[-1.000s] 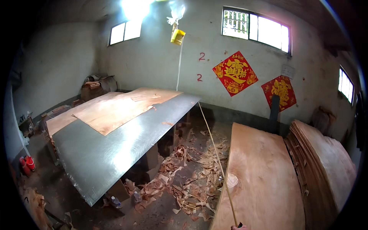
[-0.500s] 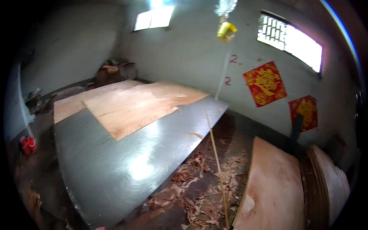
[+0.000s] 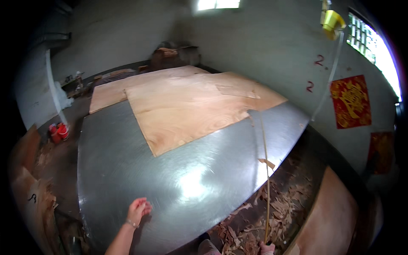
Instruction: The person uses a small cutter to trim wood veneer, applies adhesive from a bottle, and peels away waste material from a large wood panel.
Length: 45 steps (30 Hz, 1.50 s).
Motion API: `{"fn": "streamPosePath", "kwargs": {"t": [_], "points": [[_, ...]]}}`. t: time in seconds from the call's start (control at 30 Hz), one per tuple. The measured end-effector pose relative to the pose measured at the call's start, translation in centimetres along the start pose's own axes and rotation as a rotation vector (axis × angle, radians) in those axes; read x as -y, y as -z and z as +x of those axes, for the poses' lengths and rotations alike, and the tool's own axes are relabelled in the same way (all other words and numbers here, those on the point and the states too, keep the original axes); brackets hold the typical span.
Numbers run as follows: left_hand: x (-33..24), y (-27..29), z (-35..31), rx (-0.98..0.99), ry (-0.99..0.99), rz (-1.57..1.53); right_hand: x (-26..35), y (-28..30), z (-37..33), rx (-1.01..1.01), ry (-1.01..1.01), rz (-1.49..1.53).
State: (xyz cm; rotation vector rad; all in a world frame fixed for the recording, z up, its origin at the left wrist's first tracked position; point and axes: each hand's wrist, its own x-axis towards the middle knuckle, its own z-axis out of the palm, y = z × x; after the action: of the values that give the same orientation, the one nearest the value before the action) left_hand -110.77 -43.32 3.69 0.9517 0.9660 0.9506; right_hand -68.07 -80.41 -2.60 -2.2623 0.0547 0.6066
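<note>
Resting on the near edge of the metal counter [image 3: 170,178], the left hand [image 3: 138,210] lies with its fingers [image 3: 146,208] loosely curled and it holds nothing. The right hand [image 3: 267,247] is at the bottom edge of the view, and its fingers are closed around the lower end of a thin stick [image 3: 265,170]. This stick goes up from the hand, crosses the right edge of the counter, and its far tip touches the corner of a veneer sheet [image 3: 191,110]. The sheet lies flat on the far half of the counter, and a second, paler sheet [image 3: 112,87] lies partly under it on the left side. A small chip [image 3: 267,162] of wood sits at the right edge of the counter, just beside the stick. Many wood scraps [image 3: 284,208] cover the floor below this edge. At the right a stack of sheets [image 3: 331,216] lies low. Two red buckets [image 3: 58,131] stand on the floor at the left. On the wall a red poster [image 3: 350,102] hangs, and a yellow object [image 3: 331,19] hangs above it.
</note>
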Motion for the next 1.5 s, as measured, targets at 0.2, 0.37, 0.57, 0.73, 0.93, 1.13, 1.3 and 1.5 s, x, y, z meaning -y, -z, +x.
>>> {"fn": "streamPosePath", "kwargs": {"t": [0.2,0.37,0.57,0.73,0.93,1.13,1.3,1.5], "points": [[-1.9,-0.1,17.3,-0.233,0.053,-0.466,20.1,-4.2,10.8,0.0,0.121,0.215],[-0.9,0.1,28.3,-0.415,0.164,-0.595,19.4,-4.5,22.2,-0.047,0.324,0.216],[-0.9,-0.3,31.6,-0.502,0.374,-0.428,26.9,-2.0,10.0,0.244,0.268,0.089],[-1.2,-0.2,34.5,-0.454,0.367,0.204,28.0,-1.6,10.7,0.251,0.273,0.074],[-4.9,-9.9,32.6,-0.689,0.239,1.182,27.8,-0.5,11.0,0.129,0.382,-0.086],[-1.5,-6.8,34.9,-0.625,0.273,1.276,24.6,-2.2,14.3,0.274,0.253,0.15],[1.6,-1.3,39.4,-0.942,-0.12,0.643,25.1,-2.5,12.7,0.207,0.317,0.087],[-3.3,-4.9,41.8,-0.792,-0.282,0.301,23.9,-1.4,13.4,0.153,0.329,-0.001]]}}
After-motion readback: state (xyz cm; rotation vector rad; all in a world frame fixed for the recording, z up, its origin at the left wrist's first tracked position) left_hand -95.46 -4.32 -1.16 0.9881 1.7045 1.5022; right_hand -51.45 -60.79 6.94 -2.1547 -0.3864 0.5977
